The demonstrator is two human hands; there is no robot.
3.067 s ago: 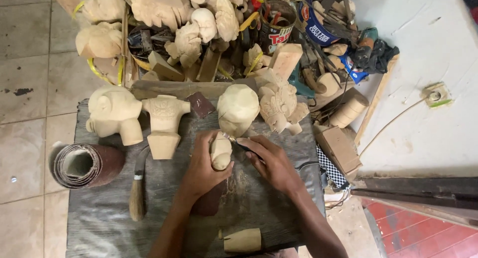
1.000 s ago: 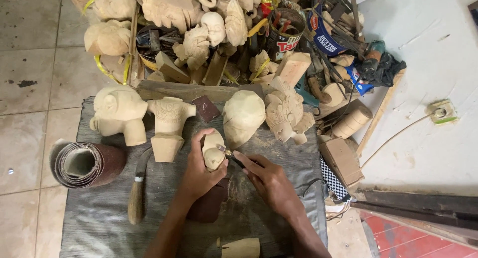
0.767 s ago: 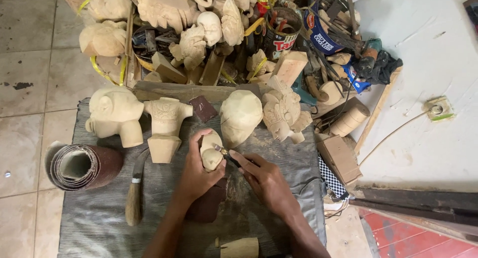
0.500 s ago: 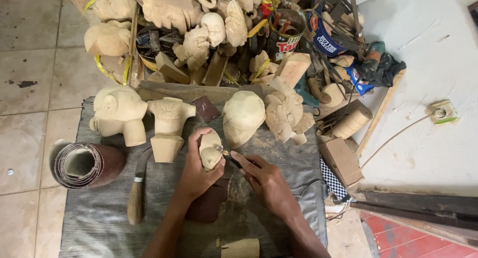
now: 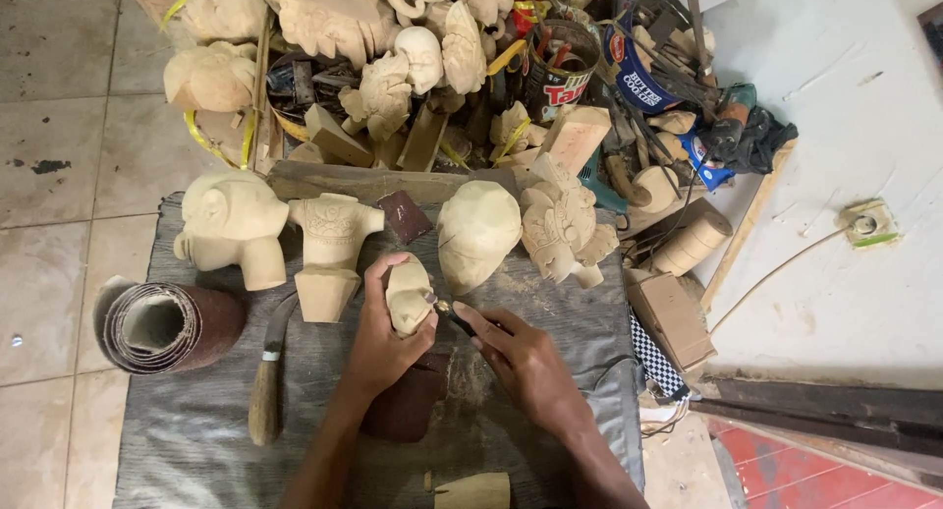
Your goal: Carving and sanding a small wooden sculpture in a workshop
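My left hand (image 5: pixel 378 337) grips a small pale wooden carving (image 5: pixel 407 295) upright over the grey mat (image 5: pixel 196 430). My right hand (image 5: pixel 521 357) holds a thin dark carving tool (image 5: pixel 454 319) whose tip touches the right side of the small carving. A dark reddish piece of sandpaper (image 5: pixel 408 406) lies under my left wrist.
Unfinished carvings stand along the mat's far edge: a round head (image 5: pixel 231 224), a torso on a base (image 5: pixel 332 249), a smooth mask shape (image 5: pixel 478 231), a detailed figure (image 5: pixel 555 224). A sandpaper roll (image 5: pixel 162 322) and a wooden-handled knife (image 5: pixel 265 381) lie left. Tools, cans and carvings pile behind.
My hands have stayed over the mat with the small carving. The tool tip has shifted slightly against the carving's right side, and the view has moved a little.
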